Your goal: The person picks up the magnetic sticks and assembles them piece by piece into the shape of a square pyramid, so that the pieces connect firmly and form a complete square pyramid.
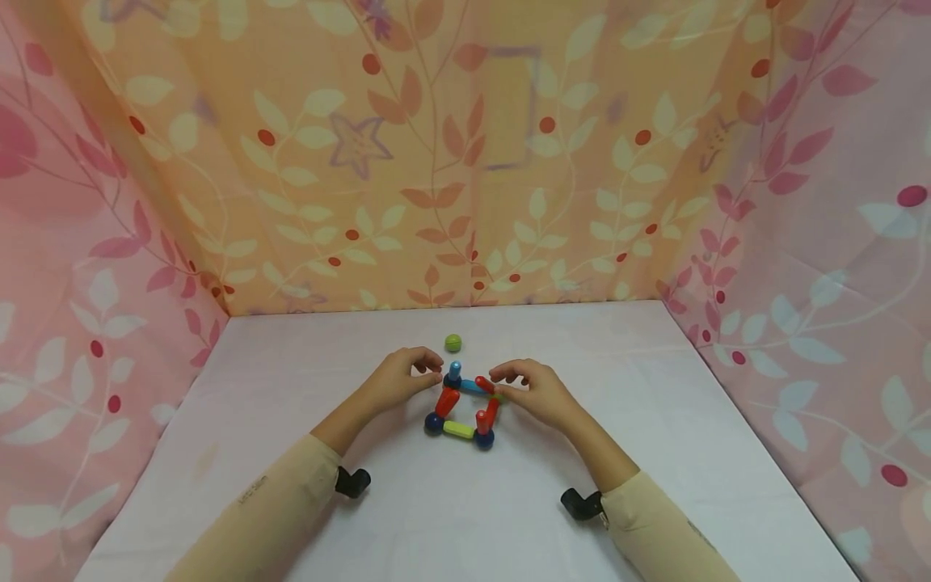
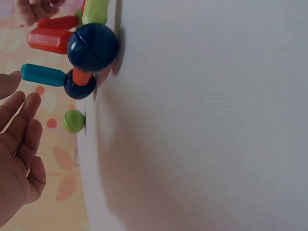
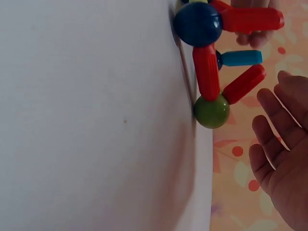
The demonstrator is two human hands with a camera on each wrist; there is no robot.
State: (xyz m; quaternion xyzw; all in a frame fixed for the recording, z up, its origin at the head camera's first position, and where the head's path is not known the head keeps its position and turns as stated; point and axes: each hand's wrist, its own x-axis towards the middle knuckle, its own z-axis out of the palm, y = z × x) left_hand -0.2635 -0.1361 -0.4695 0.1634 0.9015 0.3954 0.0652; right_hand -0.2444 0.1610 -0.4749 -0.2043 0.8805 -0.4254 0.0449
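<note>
A frame of rods joined by balls lies on the table, with navy balls (image 1: 434, 423) at the near corners and a green ball (image 3: 211, 111) at the far right. Yellow-green rod (image 1: 459, 430), blue rod (image 1: 476, 388) and red rods make its sides. From the far left navy ball rises a blue rod (image 2: 43, 75); a red rod (image 3: 253, 19) stands at the near right. Another red rod (image 3: 244, 84) leans from the green ball. My left hand (image 1: 398, 377) is beside the upright blue rod; whether the thumb touches it I cannot tell. My right hand (image 1: 537, 391), fingers loosely bent, hovers by the leaning rod.
A loose light-green ball (image 1: 453, 343) lies behind the frame on the white table (image 1: 465, 517). Patterned cloth walls (image 1: 436, 162) stand at the back and both sides. Black wrist mounts (image 1: 353, 482) stick out from both sleeves.
</note>
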